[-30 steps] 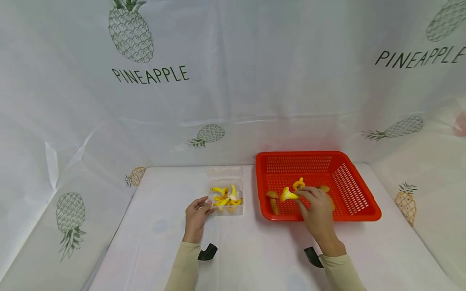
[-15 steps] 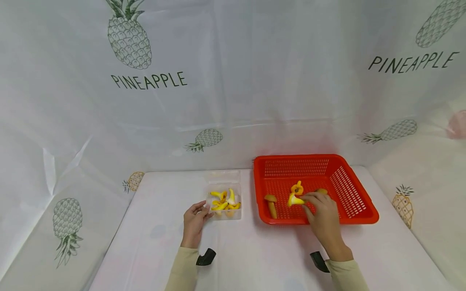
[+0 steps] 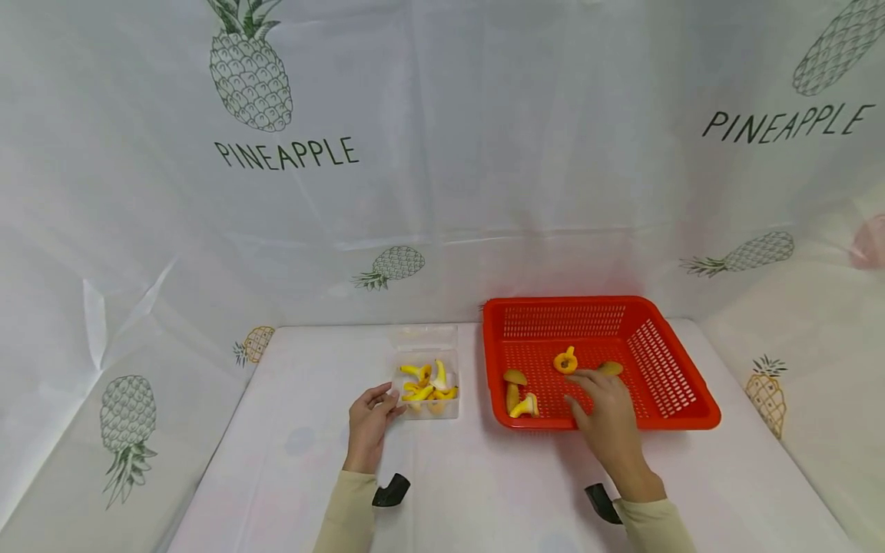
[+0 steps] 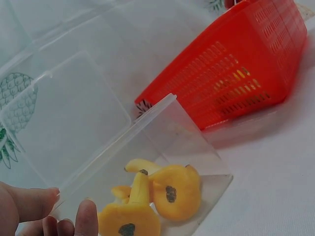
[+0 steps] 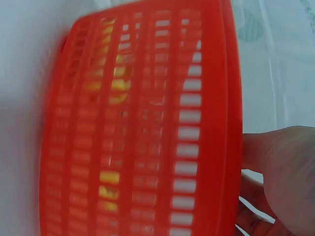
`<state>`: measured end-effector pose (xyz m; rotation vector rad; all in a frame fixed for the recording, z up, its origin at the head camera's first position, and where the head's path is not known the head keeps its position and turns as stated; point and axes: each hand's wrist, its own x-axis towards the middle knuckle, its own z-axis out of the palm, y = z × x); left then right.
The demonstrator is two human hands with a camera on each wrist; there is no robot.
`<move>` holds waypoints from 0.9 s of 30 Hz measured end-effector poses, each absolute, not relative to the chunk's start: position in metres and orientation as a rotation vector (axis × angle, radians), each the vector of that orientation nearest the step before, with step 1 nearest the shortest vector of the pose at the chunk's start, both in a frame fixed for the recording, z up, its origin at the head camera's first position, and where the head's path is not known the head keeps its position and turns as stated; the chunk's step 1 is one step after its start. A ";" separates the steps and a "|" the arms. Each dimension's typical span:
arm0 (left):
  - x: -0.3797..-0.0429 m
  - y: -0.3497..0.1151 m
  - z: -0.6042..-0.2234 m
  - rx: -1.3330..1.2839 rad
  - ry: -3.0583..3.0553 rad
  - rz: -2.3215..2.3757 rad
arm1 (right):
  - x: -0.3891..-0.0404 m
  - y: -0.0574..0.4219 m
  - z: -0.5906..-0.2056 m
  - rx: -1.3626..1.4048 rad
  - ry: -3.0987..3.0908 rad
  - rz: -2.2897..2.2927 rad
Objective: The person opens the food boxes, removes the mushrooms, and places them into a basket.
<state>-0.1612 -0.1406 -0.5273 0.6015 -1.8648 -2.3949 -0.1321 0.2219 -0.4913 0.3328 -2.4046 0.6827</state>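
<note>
My left hand (image 3: pixel 369 424) grips the left side of a small clear plastic box (image 3: pixel 445 411), thumb and fingertips at its wall. Several yellow chanterelle-like mushrooms (image 4: pixel 178 192) lie inside, some with dark patches. Above the front of a red basket (image 3: pixel 657 421), my right hand (image 3: pixel 610 418) hovers with thumb and fingers apart and nothing between them. A ring-capped yellow mushroom (image 3: pixel 565 361) lies just beyond its fingertips. At the basket's front left, a yellow mushroom with a pale cap (image 3: pixel 525 405) lies against a brown mushroom (image 3: pixel 514 378). Another brown mushroom (image 3: pixel 611 369) is partly hidden behind my right hand.
The box's clear lid (image 4: pixel 64 118) stands raised behind it. A white cloth covers the table (image 3: pixel 470 484), and a pineapple-print sheet (image 3: pixel 449 153) hangs behind and at both sides. A black curved piece (image 3: pixel 392 490) shows beside each wrist.
My right hand has let go of the pale-capped yellow mushroom, which now lies at the basket's front left. My left hand stays at the box.
</note>
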 end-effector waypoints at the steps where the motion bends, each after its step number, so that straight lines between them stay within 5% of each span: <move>1: -0.161 -0.141 -0.527 0.608 -1.866 -2.396 | -0.132 0.218 -0.492 0.352 -2.393 0.688; 27: -0.159 -0.139 -0.524 0.603 -1.873 -2.396 | -0.163 0.092 -0.485 0.682 -2.415 0.748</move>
